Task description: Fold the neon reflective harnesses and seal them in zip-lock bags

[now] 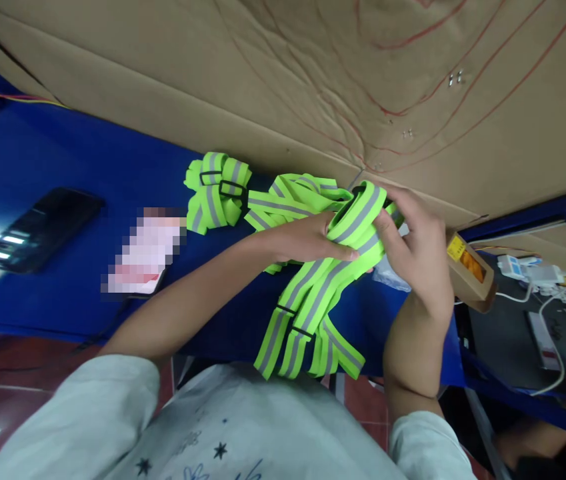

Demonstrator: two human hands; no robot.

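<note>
At ten o'clock from the held straps [330, 280] we log a folded bundle [210, 203]; at eleven, loose straps [283, 205] that could tangle if brushed. Our left hand [305, 240] clasps the held straps; if it slackens, the seven-o'clock tails [271, 343] could slip. Our right hand [415, 243] grips the one-o'clock loop [365, 213].

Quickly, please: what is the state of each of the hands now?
Left hand: closed, holding green reflective straps.
Right hand: curled at the same straps' folded top; full grip cannot be told.

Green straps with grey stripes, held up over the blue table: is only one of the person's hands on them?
No, the left hand and the right hand are both on the green straps.
</note>
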